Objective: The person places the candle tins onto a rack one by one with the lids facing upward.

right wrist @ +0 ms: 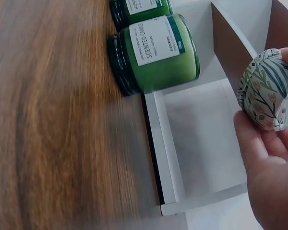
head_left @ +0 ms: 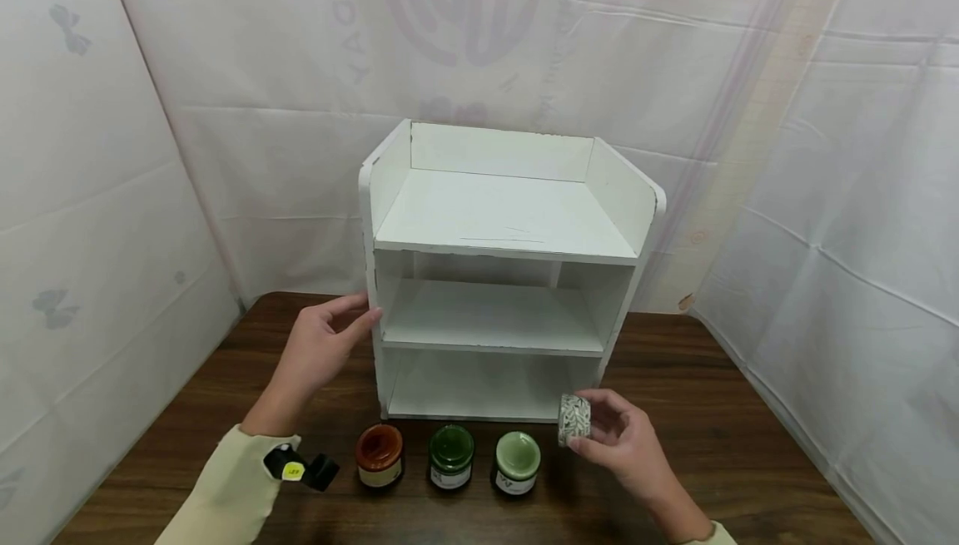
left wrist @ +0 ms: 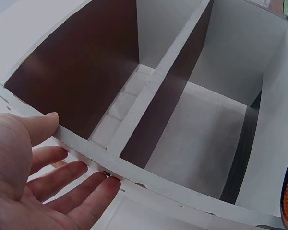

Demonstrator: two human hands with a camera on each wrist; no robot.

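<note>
**Patterned tin at the shelf mouth, other hand on the frame**

Pinching a small patterned tin [head_left: 574, 420] btwn thumb and fingertips [head_left: 599, 399], the right hand [head_left: 625, 445] holds it on edge, just off the table, at the lower right corner of the white shelf unit [head_left: 502, 279]. Wrist view shows a leaf/flower print on the tin's side and the bottom compartment right behind it.

Left hand [head_left: 318, 354]: fingers [left wrist: 81, 189] straight, slightly spread, gripping nothing; fingertips touch the front edge of the unit's left side wall, abt level w/ the middle shelf. Thumb lies along that same edge.

Outward from there: 3 jars in a row in front of the unit, near the tin. Orange jar [head_left: 380, 455] at left, dark green jar [head_left: 451, 457] in the middle, light green jar [head_left: 516, 463] nearest the tin, label reads "scented candle". All stand upright on the dark wood table [head_left: 749, 437]. Cream sleeve [head_left: 232, 487] on the left arm w/ a black wrist device [head_left: 300, 468]. White sheeting [head_left: 187, 112] hangs behind and at both sides.
</note>
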